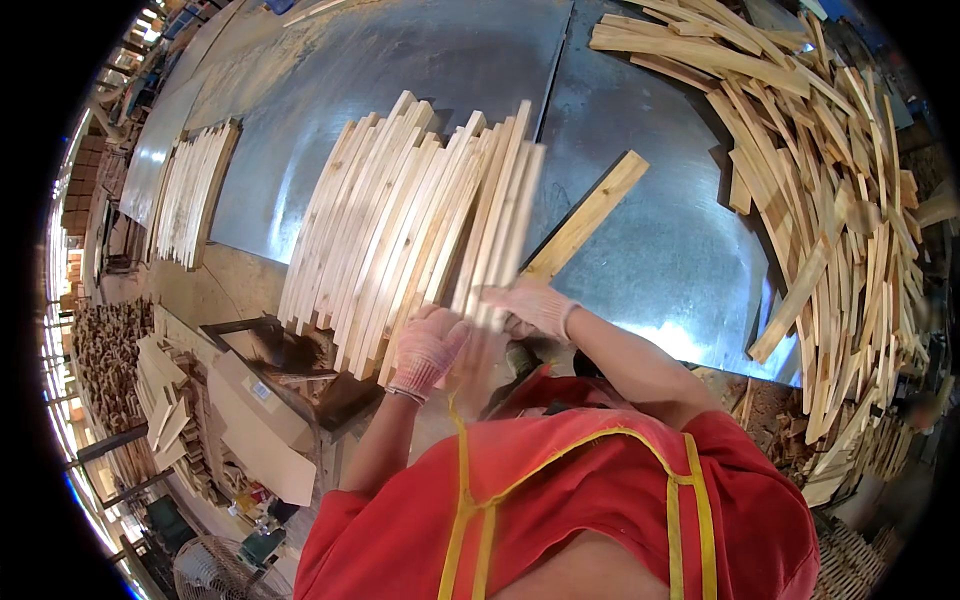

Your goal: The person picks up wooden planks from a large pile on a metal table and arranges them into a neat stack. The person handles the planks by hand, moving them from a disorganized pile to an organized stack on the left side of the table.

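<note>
Pale wooden strips [385, 220] lie side by side on a metal-topped table, their near ends uneven. Several strips at the row's right side [505, 215] are smeared by motion and reach down between my hands. My right hand [535, 305], in a pinkish knit glove, is closed round the near part of these blurred strips. My left hand [430, 345], gloved alike, is closed at the row's near ends, against the strips; what lies inside its fingers is hidden. One yellower wooden board [590, 212] lies slanted just beyond my right hand.
A large jumbled heap of wooden strips [800, 170] curves along the table's right side. A smaller row of strips [195, 195] lies at the left edge of the metal tabletop [660, 260]. Cardboard [255, 425] and a fan [215, 570] stand lower left.
</note>
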Demonstrator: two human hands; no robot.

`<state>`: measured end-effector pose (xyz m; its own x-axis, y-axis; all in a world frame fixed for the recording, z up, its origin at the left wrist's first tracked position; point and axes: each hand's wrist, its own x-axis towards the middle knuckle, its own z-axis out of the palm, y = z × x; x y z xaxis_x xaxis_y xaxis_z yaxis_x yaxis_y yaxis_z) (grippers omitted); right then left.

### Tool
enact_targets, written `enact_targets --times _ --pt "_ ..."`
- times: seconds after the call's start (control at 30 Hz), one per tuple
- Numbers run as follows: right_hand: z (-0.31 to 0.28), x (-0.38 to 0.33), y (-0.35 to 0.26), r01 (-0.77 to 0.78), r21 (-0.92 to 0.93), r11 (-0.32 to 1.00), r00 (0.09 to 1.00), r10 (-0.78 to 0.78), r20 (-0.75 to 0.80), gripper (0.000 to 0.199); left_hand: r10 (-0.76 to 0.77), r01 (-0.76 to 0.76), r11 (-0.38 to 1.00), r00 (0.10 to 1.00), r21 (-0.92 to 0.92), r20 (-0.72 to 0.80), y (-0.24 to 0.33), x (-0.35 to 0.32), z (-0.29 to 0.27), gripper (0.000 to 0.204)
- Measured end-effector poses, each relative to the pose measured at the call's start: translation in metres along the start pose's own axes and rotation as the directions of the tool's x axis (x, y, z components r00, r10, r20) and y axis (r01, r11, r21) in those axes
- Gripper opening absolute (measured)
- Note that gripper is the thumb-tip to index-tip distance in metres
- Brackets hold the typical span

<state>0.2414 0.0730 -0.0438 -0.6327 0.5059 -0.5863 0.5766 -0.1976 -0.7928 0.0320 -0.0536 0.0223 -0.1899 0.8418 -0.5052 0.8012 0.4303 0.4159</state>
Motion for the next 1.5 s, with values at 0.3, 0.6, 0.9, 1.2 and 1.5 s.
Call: enact_targets --times 0.3,0.6,0.9,1.2,1.5 --pt "-0.089 -0.073 -0.032 0.095 0.077 0.992 0.926 -0.059 -0.374 0.057 0.348 -0.116 0.850 0.857 0.514 -0.381 0.023 0.027 0.052 0.080" --pt "-0.296 -0.283 0.224 -0.724 0.276 0.632 -0.473 -0.165 -0.865 0.075 0.408 -0.274 0.858 0.878 0.434 -0.251 0.119 0.054 0.101 0.086" --pt "-0.139 -0.217 0.203 0.518 0.584 0.624 0.555 0.274 -0.785 0.044 0.171 0.133 0.490 0.954 -0.861 0.245 0.133 0.064 0.089 0.063" --pt "-0.108 -0.116 0.119 0.270 0.000 0.963 0.963 -0.270 0.003 0.062 0.089 0.041 0.671 0.987 -0.740 0.135 0.217 0.037 0.118 0.055" --pt "-0.295 -0.021 0.075 -0.403 -0.552 0.729 0.605 -0.240 -0.759 0.058 0.143 -0.044 0.963 0.920 0.266 -0.366 0.165 0.056 0.106 0.059"
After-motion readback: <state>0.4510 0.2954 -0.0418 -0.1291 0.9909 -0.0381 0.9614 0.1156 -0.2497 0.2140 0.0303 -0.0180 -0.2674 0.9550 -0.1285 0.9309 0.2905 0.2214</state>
